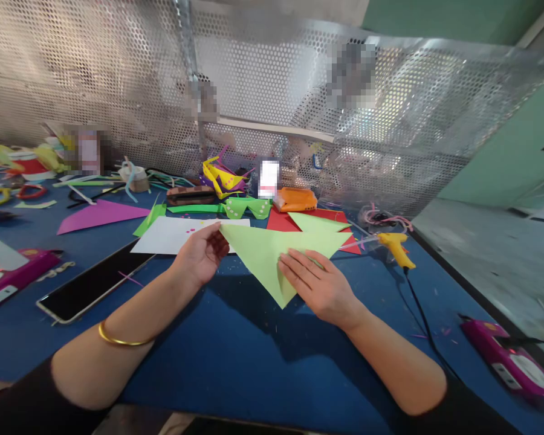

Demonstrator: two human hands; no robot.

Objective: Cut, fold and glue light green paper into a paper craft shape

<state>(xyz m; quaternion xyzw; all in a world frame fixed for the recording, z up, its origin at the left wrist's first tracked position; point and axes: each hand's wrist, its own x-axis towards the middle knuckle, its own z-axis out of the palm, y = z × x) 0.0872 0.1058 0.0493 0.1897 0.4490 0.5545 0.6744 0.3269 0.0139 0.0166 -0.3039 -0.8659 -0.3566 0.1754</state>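
Observation:
A light green sheet of paper (263, 254), folded into a triangle, is held above the blue table with its point downward. My left hand (203, 254) pinches its upper left corner between thumb and fingertips. Across the right part of the paper lies my right hand (320, 284), holding it with the fingers long against its face; the thumb is partly hidden. Behind the triangle rest a white sheet (158, 235), a red sheet (278, 222) and another light green paper piece (320, 222). Green paper glasses (247, 208) sit just beyond.
At right, a yellow glue gun (396, 249) trails a black cord to a magenta power strip (510, 356). A phone (93, 281) and magenta paper (102, 216) lie left. An orange packet (294, 199) and yellow paper glasses (222, 178) stand before the perforated metal screen (263, 78).

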